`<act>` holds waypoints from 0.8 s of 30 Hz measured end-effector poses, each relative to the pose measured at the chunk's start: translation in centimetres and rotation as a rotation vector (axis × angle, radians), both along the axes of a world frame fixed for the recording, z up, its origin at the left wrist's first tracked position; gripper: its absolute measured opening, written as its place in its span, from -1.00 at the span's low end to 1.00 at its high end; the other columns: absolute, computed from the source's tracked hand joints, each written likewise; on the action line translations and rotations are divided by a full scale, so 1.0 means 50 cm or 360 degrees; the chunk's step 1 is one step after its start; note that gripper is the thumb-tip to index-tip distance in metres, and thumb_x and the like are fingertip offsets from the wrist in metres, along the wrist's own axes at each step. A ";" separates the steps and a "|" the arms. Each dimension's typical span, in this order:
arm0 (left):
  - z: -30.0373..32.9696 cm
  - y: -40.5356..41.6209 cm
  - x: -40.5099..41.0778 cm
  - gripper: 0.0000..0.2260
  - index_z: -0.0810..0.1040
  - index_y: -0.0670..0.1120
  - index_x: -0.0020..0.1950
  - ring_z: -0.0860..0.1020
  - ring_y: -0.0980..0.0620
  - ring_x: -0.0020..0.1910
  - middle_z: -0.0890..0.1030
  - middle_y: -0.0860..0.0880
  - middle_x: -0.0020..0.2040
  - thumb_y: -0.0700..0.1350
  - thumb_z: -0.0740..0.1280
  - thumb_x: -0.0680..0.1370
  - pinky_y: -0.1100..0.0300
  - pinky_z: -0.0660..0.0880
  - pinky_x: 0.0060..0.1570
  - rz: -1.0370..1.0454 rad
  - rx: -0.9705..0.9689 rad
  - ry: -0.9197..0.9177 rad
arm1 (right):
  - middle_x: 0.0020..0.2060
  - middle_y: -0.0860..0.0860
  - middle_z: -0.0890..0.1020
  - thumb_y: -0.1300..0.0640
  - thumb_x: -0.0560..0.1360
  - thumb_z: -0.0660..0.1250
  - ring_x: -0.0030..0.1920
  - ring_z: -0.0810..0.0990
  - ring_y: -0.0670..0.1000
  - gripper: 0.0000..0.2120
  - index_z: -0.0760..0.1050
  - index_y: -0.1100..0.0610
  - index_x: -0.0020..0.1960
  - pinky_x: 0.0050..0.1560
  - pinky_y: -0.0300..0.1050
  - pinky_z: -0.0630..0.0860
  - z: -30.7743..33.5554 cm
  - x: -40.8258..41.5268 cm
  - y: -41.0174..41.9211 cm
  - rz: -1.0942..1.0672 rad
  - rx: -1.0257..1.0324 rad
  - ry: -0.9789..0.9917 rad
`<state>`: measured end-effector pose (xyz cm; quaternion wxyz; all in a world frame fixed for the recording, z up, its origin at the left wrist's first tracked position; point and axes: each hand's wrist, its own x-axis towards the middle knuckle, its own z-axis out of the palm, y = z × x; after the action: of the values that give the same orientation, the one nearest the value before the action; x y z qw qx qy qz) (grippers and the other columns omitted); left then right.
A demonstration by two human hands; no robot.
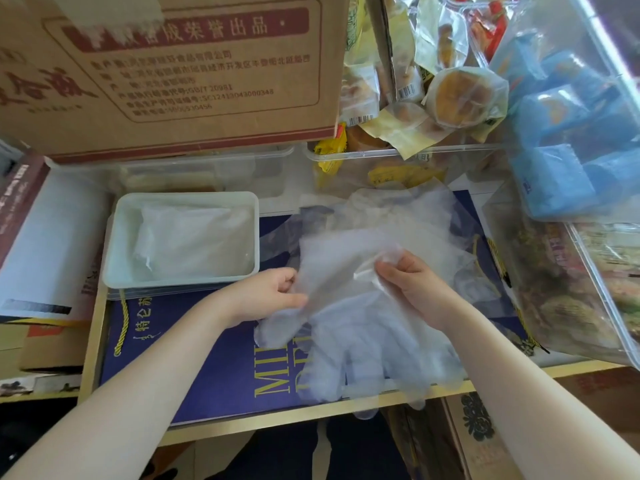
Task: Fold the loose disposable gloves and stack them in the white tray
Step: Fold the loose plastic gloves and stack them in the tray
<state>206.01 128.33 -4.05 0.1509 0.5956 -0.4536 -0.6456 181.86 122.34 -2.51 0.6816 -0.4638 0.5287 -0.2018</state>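
From the head camera, your left hand (268,294) pinches the left edge of a clear disposable glove (332,268), thumb and curled fingers closed on the film. Your right hand (410,282) grips the same glove at its right side, the fingers bunching a fold of plastic at their tips. Between your 2 grips the glove is stretched as a flat sheet, raised a little above the blue box (214,362) that serves as your work surface. Its long axis runs roughly away from you and toward you; the sheet is too transparent to tell for certain which end is the cuff.

Just below and on the near side of your grips lies a heap of loose gloves (374,351), their finger ends pointing toward you and hanging over the near edge of the box. More clear film (408,216) lies beyond your right hand.

To the left of your left grip, close by, sits the white tray (114,244), its long side running left to right. Inside it lies a flat stack of folded gloves (194,237).

Past the tray stands a cardboard carton (194,74), and past your right grip a clear bin of wrapped snacks (415,109).
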 end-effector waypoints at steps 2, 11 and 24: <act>-0.007 -0.019 -0.024 -0.84 0.53 -0.03 0.15 0.59 0.06 0.08 0.64 0.01 0.10 -0.13 0.27 0.58 0.13 0.51 0.10 0.0221 -0.0063 -0.0007 | -0.34 -0.09 0.63 0.28 0.58 0.17 -0.30 0.57 -0.15 -0.83 0.50 0.16 -0.11 -0.28 -0.40 0.46 0.002 0.004 0.004 0.0001 0.0002 -0.0019; -0.003 -0.042 -0.077 -0.78 0.49 -0.20 -0.06 0.52 -0.12 -0.20 0.58 -0.14 -0.20 -0.14 0.11 0.62 -0.01 0.42 -0.22 0.0532 -0.0661 -0.0809 | -0.09 0.05 0.57 0.20 0.52 0.28 -0.10 0.53 0.07 -0.88 0.50 0.12 0.06 -0.10 -0.14 0.45 -0.065 -0.051 -0.019 0.0287 -0.0589 0.1079; 0.001 -0.022 -0.073 -0.61 0.30 -0.07 -0.34 0.27 0.08 -0.46 0.30 0.05 -0.51 0.22 0.18 0.46 0.15 0.23 -0.42 0.0115 -0.1069 -0.0714 | -0.40 -0.05 0.41 0.16 0.51 0.28 -0.27 0.42 0.06 -0.71 0.32 0.04 -0.36 -0.23 -0.10 0.30 -0.059 -0.095 -0.121 0.0059 -0.1005 0.1250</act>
<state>202.35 127.22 -4.01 0.2567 0.6549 -0.6397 -0.3098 177.12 116.31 -5.46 0.2613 -0.6975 0.6502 -0.1501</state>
